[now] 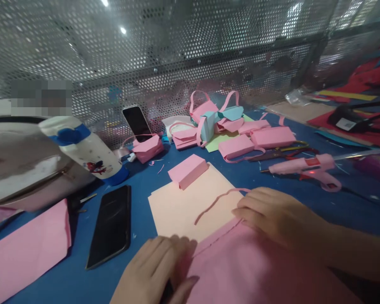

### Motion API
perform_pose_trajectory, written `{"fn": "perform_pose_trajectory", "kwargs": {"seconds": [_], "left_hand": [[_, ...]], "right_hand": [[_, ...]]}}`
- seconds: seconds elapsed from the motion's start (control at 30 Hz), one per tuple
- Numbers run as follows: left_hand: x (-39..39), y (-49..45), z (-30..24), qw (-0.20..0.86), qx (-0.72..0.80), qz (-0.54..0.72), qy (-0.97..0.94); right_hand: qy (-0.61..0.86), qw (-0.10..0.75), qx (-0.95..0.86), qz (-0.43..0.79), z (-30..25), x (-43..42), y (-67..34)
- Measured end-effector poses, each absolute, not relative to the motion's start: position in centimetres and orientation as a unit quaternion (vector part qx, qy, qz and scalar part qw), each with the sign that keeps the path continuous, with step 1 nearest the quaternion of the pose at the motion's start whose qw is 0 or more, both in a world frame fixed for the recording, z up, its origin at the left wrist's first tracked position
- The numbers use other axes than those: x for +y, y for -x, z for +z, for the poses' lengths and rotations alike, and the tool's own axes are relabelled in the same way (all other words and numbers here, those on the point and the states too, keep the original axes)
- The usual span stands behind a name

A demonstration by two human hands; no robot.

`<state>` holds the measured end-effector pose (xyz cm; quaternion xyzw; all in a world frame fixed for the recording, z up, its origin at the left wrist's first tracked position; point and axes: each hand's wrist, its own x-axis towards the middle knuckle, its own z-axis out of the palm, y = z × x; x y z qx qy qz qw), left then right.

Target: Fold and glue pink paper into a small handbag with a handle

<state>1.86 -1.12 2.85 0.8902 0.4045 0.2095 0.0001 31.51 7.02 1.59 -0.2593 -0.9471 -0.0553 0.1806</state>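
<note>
A large pink sheet [234,270] lies in front of me, its far edge turned over into a narrow fold. My left hand [155,266] grips the left end of that edge with bent fingers. At the right end, my right hand [272,215] presses its fingers closed on the same edge. A thin pink strip [213,207] curves out beside my right fingertips over the cream sheets [174,207]. Whether the right hand also holds the strip cannot be made out. A small pink folded box [190,169] rests on the far corner of the cream sheets.
Several small pink and blue paper bags [147,147] stand along the perforated metal wall [177,50]. A pink glue gun [316,166] lies at right near scissors [269,155]. Left are a phone [110,223], a leaning bottle [85,152], a bag [28,156] and folded pink sheet [34,249].
</note>
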Motion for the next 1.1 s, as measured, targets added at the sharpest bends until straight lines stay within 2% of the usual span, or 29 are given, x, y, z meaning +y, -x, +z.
{"fn": "perform_pose_trajectory", "kwargs": {"seconds": [0.07, 0.17, 0.3, 0.47, 0.6, 0.7, 0.77, 0.9, 1.1], "left_hand": [[-0.2, -3.3, 3.1, 0.072, 0.449, 0.189, -0.870], [1.2, -5.0, 3.3, 0.118, 0.501, 0.174, -0.839], [2.5, -5.6, 3.7, 0.213, 0.554, 0.180, -0.785], [2.3, -5.2, 3.8, 0.214, 0.541, 0.195, -0.790], [1.7, -4.8, 2.9, 0.117, 0.474, 0.206, -0.848], [1.4, -4.7, 2.4, -0.031, 0.414, 0.193, -0.889], [1.3, -4.7, 2.3, -0.092, 0.386, 0.168, -0.902], [0.7, -4.5, 2.8, -0.094, 0.359, 0.117, -0.921], [-0.4, -2.9, 3.5, -0.047, 0.358, 0.114, -0.926]], "right_hand": [[0.242, 0.158, -0.957, -0.007, 2.1, 7.5, -30.3], [0.242, 0.133, -0.957, 0.094, 3.0, 8.0, -28.6], [0.280, 0.127, -0.938, 0.161, 3.5, 8.3, -27.4], [0.281, 0.167, -0.923, 0.203, 2.9, 8.4, -27.9], [0.264, 0.188, -0.934, 0.151, 2.1, 8.3, -28.3], [0.217, 0.216, -0.951, 0.035, 1.3, 8.0, -28.4], [0.178, 0.244, -0.952, -0.052, 0.8, 7.7, -28.3], [0.139, 0.272, -0.940, -0.150, 0.3, 6.8, -28.1], [0.191, 0.247, -0.936, -0.163, 1.1, 6.5, -30.2]]}}
